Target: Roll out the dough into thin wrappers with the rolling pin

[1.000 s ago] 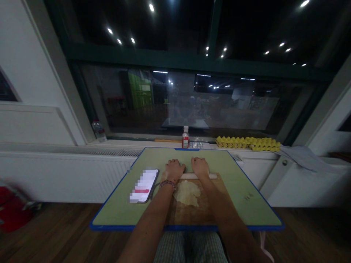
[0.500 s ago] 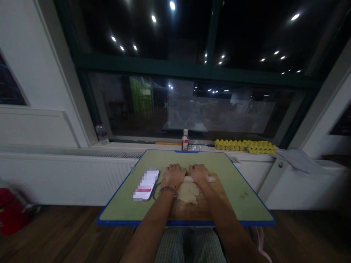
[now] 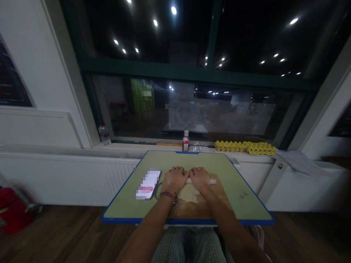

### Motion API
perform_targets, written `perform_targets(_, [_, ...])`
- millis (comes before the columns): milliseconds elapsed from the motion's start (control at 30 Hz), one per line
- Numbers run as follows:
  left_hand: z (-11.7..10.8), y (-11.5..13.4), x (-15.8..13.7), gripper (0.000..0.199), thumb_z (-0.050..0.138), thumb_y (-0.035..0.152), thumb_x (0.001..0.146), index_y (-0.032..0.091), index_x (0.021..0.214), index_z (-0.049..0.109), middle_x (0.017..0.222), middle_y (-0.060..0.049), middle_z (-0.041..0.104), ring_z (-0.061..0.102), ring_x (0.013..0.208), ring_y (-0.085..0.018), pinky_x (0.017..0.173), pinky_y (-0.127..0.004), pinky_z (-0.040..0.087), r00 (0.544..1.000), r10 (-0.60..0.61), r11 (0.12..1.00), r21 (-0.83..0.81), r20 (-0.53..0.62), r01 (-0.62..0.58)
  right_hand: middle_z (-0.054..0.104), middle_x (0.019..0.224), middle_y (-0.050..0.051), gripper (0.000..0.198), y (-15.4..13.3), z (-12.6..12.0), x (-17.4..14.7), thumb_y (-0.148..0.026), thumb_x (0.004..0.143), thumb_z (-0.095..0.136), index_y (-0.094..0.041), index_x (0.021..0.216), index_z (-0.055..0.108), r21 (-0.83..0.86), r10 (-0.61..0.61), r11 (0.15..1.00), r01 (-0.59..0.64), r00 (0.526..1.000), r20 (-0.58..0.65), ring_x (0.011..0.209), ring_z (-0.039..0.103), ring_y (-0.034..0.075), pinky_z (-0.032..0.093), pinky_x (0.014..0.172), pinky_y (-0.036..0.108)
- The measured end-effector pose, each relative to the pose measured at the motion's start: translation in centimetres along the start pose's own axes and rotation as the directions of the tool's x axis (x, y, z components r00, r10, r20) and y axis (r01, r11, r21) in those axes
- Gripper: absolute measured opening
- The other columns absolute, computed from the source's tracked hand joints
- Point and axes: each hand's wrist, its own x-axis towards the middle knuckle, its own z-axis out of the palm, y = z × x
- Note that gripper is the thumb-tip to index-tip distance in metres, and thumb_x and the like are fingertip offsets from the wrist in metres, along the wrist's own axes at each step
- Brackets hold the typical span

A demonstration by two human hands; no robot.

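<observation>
A pale rolling pin [image 3: 213, 181] lies crosswise on a wooden board [image 3: 223, 201], its right end sticking out past my hands. My left hand [image 3: 176, 179], with a beaded bracelet at the wrist, rests over the pin's left part with the fingers curled forward. Close beside it, my right hand [image 3: 200, 178] covers the pin further right. Both palms bear on the pin and hide most of it. Flattened dough [image 3: 188, 193] with an uneven edge spreads on the board between my forearms, just on the near side of the pin.
A phone [image 3: 148, 185] with a lit screen lies left of the board on the green, blue-edged table [image 3: 252, 213]. Along the windowsill are a red-labelled bottle [image 3: 185, 142], yellow egg trays [image 3: 244, 147], a grey cloth [image 3: 296, 161] and a water bottle [image 3: 104, 134].
Both hands have come slightly towards me with the rolling pin and are closer together. The view has shifted a little; the dough looks much the same.
</observation>
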Motion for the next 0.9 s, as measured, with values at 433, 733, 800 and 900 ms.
perform_targets(433, [1.8, -0.6, 0.6, 0.029, 0.043, 0.04, 0.095, 0.022, 0.102, 0.064, 0.115, -0.007, 0.062, 0.055, 0.108, -0.024, 0.088, -0.037, 0.045, 0.986, -0.009, 1.0, -0.005, -0.166, 0.008, 0.07, 0.108, 0.011, 0.028, -0.3, -0.6, -0.5, -0.026, 0.096, 0.043, -0.018, 0.104, 0.069, 0.031, 0.002, 1.0, -0.001, 1.0, -0.031, 0.106, 0.059, 0.021, 0.04, 0.091, 0.032])
perform_targets(733, [1.1, -0.7, 0.2, 0.027, 0.043, 0.037, 0.095, 0.02, 0.098, 0.064, 0.102, -0.008, 0.069, 0.063, 0.097, -0.022, 0.086, -0.033, 0.045, 0.982, -0.085, 0.996, -0.038, -0.168, 0.079, 0.071, 0.106, 0.006, 0.032, -0.3, -0.3, -0.4, -0.031, 0.097, 0.041, -0.022, 0.099, 0.071, 0.22, 0.106, 0.972, -0.085, 0.991, -0.085, 0.108, 0.057, 0.019, 0.04, 0.09, 0.027])
perform_targets(800, [1.1, -0.8, 0.1, 0.033, 0.039, 0.036, 0.097, 0.02, 0.091, 0.067, 0.093, -0.008, 0.072, 0.067, 0.088, -0.022, 0.083, -0.034, 0.046, 0.988, -0.091, 0.995, -0.04, -0.122, 0.086, 0.072, 0.105, 0.004, 0.031, -0.2, -0.3, -0.4, -0.03, 0.096, 0.04, -0.023, 0.097, 0.071, 0.239, 0.115, 0.967, -0.091, 0.989, -0.089, 0.107, 0.058, 0.018, 0.041, 0.087, 0.025])
perform_targets(900, [0.8, -0.7, 0.0, 0.038, 0.036, 0.035, 0.097, 0.021, 0.086, 0.07, 0.09, -0.009, 0.074, 0.068, 0.085, -0.022, 0.081, -0.034, 0.046, 0.989, -0.093, 0.995, -0.034, -0.112, 0.09, 0.073, 0.1, 0.005, 0.033, -0.2, -0.4, -0.4, -0.029, 0.097, 0.038, -0.023, 0.096, 0.07, 0.205, 0.186, 0.963, -0.174, 0.982, -0.041, 0.096, 0.065, 0.016, 0.043, 0.077, 0.024])
